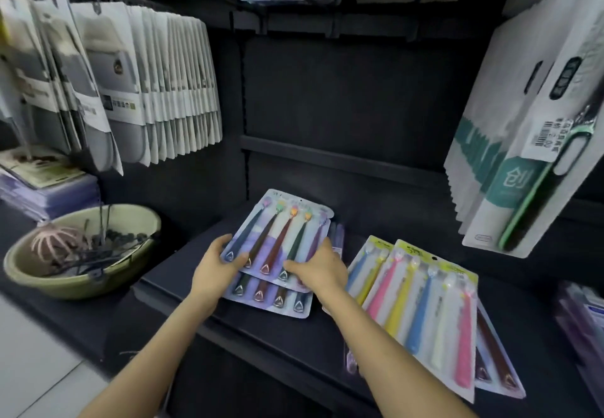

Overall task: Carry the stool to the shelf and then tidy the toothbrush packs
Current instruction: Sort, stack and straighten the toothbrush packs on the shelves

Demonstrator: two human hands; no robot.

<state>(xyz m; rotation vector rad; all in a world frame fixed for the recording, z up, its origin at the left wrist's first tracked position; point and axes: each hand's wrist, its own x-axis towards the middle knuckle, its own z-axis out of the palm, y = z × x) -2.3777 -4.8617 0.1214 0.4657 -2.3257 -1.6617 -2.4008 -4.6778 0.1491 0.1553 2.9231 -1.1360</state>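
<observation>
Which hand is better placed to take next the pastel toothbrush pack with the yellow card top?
Probably the right hand: it holds the dark-handled toothbrush pack on the side beside the pastel toothbrush pack; the left hand is farther away.

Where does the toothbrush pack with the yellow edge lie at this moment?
In the head view, the yellow-edged pack lies on the black shelf at the right, just right of the right hand, overlapping other packs beneath it.

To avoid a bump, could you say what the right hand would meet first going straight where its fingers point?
Probably the left hand, across the top toothbrush pack the right hand holds; depth unclear.
</observation>
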